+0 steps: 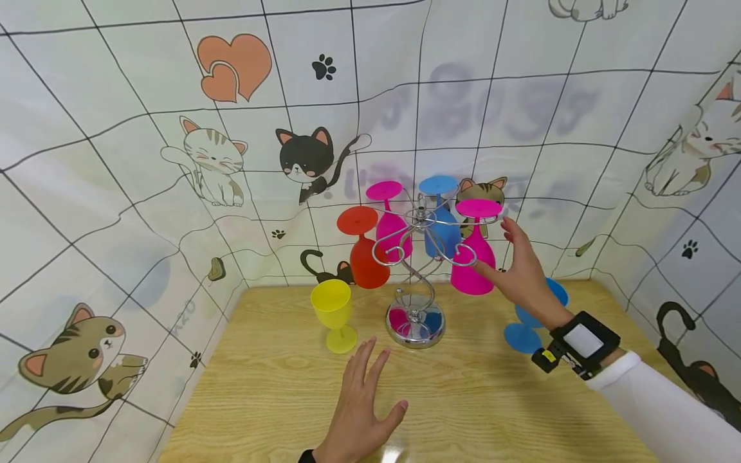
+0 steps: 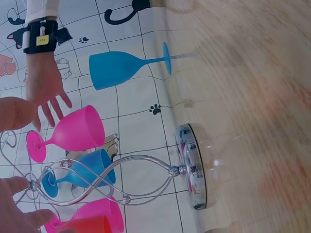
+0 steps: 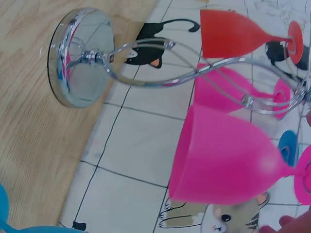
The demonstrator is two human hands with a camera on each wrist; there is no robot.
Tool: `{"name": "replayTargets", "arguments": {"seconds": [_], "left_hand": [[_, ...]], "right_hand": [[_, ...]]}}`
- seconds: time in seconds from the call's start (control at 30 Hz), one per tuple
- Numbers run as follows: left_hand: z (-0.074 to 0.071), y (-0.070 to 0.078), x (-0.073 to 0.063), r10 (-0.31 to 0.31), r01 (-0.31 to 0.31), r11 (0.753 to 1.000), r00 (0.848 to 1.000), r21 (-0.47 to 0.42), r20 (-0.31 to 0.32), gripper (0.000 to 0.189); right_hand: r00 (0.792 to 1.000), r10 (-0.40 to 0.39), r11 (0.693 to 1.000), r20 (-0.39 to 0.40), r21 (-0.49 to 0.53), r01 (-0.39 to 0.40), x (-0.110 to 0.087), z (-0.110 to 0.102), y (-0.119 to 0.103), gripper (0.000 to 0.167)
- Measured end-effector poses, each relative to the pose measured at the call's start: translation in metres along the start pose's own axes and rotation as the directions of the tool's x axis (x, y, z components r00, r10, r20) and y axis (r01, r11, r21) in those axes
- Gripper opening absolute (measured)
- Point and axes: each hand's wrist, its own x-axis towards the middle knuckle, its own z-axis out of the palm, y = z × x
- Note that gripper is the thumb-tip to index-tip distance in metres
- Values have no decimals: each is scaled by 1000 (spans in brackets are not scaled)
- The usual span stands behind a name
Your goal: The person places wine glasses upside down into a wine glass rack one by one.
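A chrome goblet rack (image 1: 415, 341) with a round base and curled arms stands near the back of the table. Hanging upside down from it are a red goblet (image 1: 369, 262), a rear pink goblet (image 1: 393, 235), a blue goblet (image 1: 442, 235) and a nearer pink goblet (image 1: 471, 263). My right hand (image 1: 523, 276) is beside the nearer pink goblet, fingers extended and thumb by its bowl; whether it touches I cannot tell. Low in front of the rack, my left hand (image 1: 365, 399) hovers with spread fingers, holding nothing.
A yellow goblet (image 1: 332, 305) stands upright left of the rack. On the table at right is another blue goblet (image 1: 522, 337), partly behind my right wrist in the head view. A cat-print sheet (image 1: 382, 135) hangs behind and beside the wooden table (image 1: 278, 399).
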Motion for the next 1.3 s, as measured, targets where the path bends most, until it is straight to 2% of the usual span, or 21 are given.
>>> {"name": "replayTargets", "arguments": {"seconds": [0.1, 0.2, 0.27, 0.37, 0.43, 0.5, 0.57, 0.77, 0.93, 1.07, 1.3], "left_hand": [[-3, 0, 1, -2, 2, 1000, 1000, 0, -4, 87], [-5, 1, 2, 8, -8, 1000, 1000, -2, -12, 86], [-5, 1, 2, 26, -26, 1000, 999, 7, -21, 84], [-6, 1, 2, 35, -34, 999, 999, 13, -17, 83], [-7, 2, 3, 25, -25, 999, 1000, 20, -3, 83], [-8, 3, 3, 7, -7, 1000, 1000, 22, 23, 84], [-10, 4, 3, -4, 3, 1000, 999, 22, 41, 84], [-11, 6, 3, 12, -13, 1000, 999, 25, 45, 85], [-11, 7, 3, 18, -19, 999, 999, 34, 37, 87], [-10, 6, 4, 52, -52, 998, 999, 42, 5, 86], [-8, 4, 5, 87, -86, 995, 996, 59, -20, 83]], "right_hand": [[996, -41, 999, -73, -7, 41, -12, -3, -9, 94], [983, -115, 993, -145, -4, 115, -28, -6, -14, 89], [964, -196, 980, -182, -16, 196, -39, -7, -16, 83], [920, -334, 942, -207, -52, 330, -58, -5, -17, 72], [894, -404, 914, -193, -95, 393, -71, -2, -17, 68], [880, -445, 895, -166, -125, 429, -84, 2, -16, 72], [883, -451, 889, -125, -143, 434, -96, 7, -15, 79], [920, -392, 908, 13, -152, 390, -128, 20, -13, 86], [915, -391, 893, 93, -202, 402, -147, 35, -9, 93], [915, -376, 881, 149, -248, 402, -160, 49, -3, 96], [932, -293, 897, 212, -277, 345, -176, 63, 1, 97]]}}
